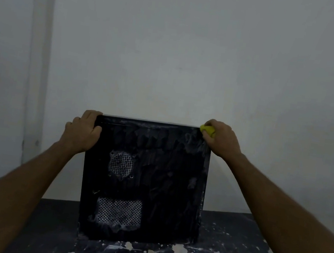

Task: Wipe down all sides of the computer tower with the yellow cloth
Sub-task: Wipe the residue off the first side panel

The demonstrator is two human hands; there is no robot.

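On a paint-spattered table (230,244), against a pale wall, the computer tower (144,183) stands upright with its side panel and 2 mesh vents toward the camera. At its top right corner the right hand (220,138) pinches the bunched yellow cloth (207,130); at its top left corner the left hand (84,128) grips the edge. Dusty smears cover this panel, so wiping appears barely begun. No containers are visible.

Two bare forearms reach in from the lower corners, sleeveless as far as the picture shows. The left hand (84,129) and right hand (220,138) wear no gloves, rings, watch or wristband; the dim light hides finer detail.
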